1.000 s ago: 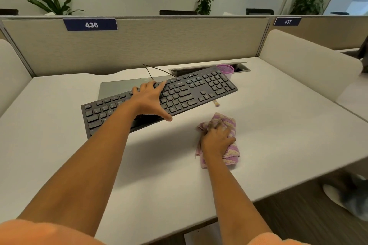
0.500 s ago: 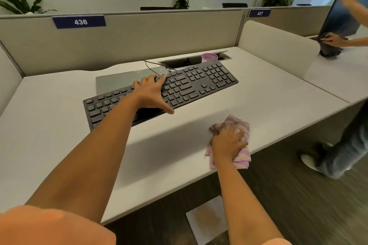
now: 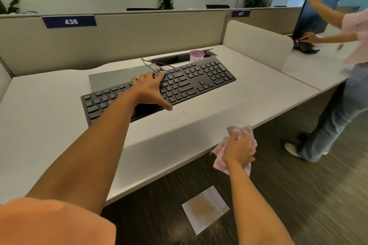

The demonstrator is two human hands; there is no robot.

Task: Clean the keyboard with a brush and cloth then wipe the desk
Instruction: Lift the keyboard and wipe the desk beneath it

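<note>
Closest to me, a sheet of paper (image 3: 205, 209) is lying on the floor (image 3: 298, 195), and it's looking brownish in the middle. Just above it the right hand (image 3: 239, 151) is working at the near edge of the table (image 3: 49, 125), fingers clamped tight around a bunched pink striped cloth (image 3: 220, 163). Most of the cloth is hanging out past the edge, and I can't tell if it's actually touching the top.

Further in, the left hand (image 3: 149, 89) is spanning the black keyboard (image 3: 199, 81) about mid-length. Its fingers (image 3: 158, 75) are spreading over the keys toward the far edge while the thumb is hooking the near edge. The front is looking tipped up off the table, with a dark gap underneath. A few faint brown specks are sitting on the tabletop just in front of it.

I'm guessing the keyboard's light and stiff, so one hand in the middle is balancing it fine. The keys will give under pressure though, so gripping the edges seems smarter. A thin cable (image 3: 151, 64) is trailing off the back, so swinging it far looks risky. The cloth's soft and floppy, so balling it up is the way to go.

Behind that, a grey mat (image 3: 111, 79) is lying partly under the keyboard, and a pink cup (image 3: 196, 55) is standing at the back. I'm not seeing any brush. At the next table over, another person (image 3: 350, 49) is handling a monitor (image 3: 314, 18).
</note>
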